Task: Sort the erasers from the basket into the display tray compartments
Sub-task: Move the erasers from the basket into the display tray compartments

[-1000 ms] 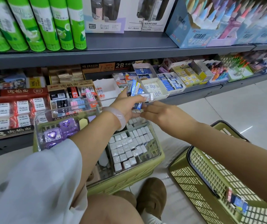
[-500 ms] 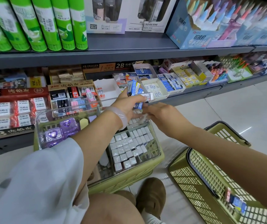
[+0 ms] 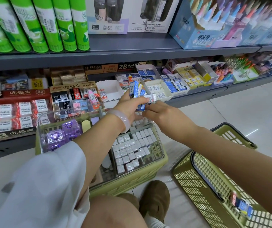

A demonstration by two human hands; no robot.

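My left hand (image 3: 128, 104) grips the eraser stack (image 3: 137, 92) as stock; right hand (image 3: 158, 112) pinches one off the bottom for the tray (image 3: 160, 155).

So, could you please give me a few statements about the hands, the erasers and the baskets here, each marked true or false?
1. The left hand grips a bunch of blue-sleeved erasers. True.
2. The right hand rests inside the basket on the right. False: it is up beside the left hand, its fingertips at the bunch.
3. The clear display tray sits on top of a green basket. True.
4. The tray's right compartment is filled with purple heart-lidded boxes. False: rows of small white wrapped erasers fill it; the purple boxes are at the left.
5. A few blue-sleeved erasers lie in the basket on the right. True.
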